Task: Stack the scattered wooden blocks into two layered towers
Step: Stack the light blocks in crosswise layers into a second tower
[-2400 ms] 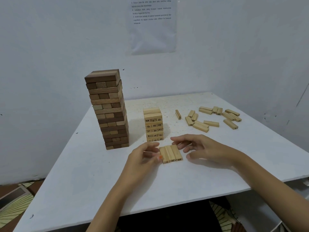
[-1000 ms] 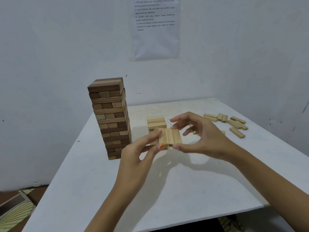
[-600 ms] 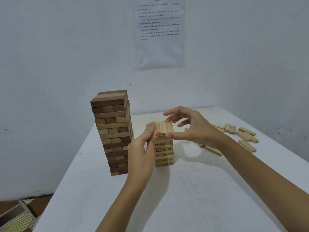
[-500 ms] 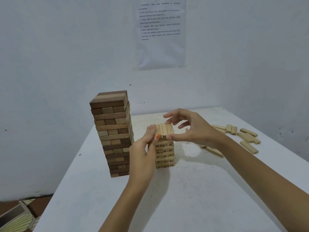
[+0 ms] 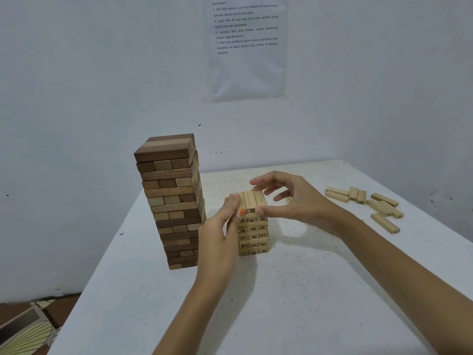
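**A:** What stands furthest left of the grip?

**B:** A tall tower of dark and light brown wooden blocks [image 5: 171, 201]. It is upright on the white table [image 5: 281, 303], just beside the left hand [image 5: 220, 226].

**A:** And that hand?

**B:** Its fingers run up the left side of a layer of 3 pale wooden blocks [image 5: 252, 198]. The thumb, with an orange nail, presses the layer's near left corner, so the hand is pinching that end.

**A:** Where does the layer sit?

**B:** Between both hands, flat on top of the short tower of pale numbered wooden blocks [image 5: 253, 234]. Its edges look roughly flush with the rows beneath.

**A:** The right hand [image 5: 294, 198]?

**B:** The thumb is on the layer's near right corner and the index finger arches over to its far edge, clasping it. The other fingers are spread loose, touching nothing.

**A:** Further right?

**B:** Loose pale wooden blocks [image 5: 371, 203] lie scattered on the table, well apart from the right hand, most flat and 2 standing on end. Above the grip, a printed paper sheet [image 5: 248, 47] hangs on the wall.
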{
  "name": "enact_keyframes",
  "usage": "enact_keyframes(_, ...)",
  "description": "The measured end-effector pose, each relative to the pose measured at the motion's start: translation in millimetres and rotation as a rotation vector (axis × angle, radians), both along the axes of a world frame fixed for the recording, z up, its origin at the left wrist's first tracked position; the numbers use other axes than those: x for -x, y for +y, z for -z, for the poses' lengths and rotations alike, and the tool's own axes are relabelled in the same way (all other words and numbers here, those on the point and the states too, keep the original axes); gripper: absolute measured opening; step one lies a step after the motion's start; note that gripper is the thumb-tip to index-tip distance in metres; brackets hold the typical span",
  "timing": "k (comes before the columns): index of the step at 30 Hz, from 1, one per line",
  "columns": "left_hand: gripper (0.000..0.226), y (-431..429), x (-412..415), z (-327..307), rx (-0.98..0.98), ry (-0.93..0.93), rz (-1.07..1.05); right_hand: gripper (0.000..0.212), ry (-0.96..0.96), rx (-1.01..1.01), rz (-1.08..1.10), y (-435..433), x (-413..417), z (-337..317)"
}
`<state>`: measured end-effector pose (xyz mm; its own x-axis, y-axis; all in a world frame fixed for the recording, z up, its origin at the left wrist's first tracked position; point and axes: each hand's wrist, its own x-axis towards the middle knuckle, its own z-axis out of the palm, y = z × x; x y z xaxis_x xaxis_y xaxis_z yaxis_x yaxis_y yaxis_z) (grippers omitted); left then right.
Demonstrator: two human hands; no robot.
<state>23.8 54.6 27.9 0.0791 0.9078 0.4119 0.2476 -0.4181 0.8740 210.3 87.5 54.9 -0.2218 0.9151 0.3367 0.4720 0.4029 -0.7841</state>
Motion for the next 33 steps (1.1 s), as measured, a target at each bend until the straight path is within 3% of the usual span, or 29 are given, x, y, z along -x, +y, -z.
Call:
enact_keyframes(9, 0.042, 1.5, 1.9, 3.0, 0.018, -0.033, 0.026, 0.063, -0.030, 0.021, -0.035, -0.6, -1.9, 7.2)
enact_keyframes(20, 0.039, 5.4, 5.2, 6.2, -0.048, -0.040, -0.004, 0.043, 0.043, 0.042, -0.057, -2.3, 4.4, 7.7)
enact_keyframes(33, 0.035, 6.6, 5.7, 7.5, -0.034, -0.066, 0.006, 0.051, 0.064, 0.040, -0.048, -1.2, 4.0, 9.4)
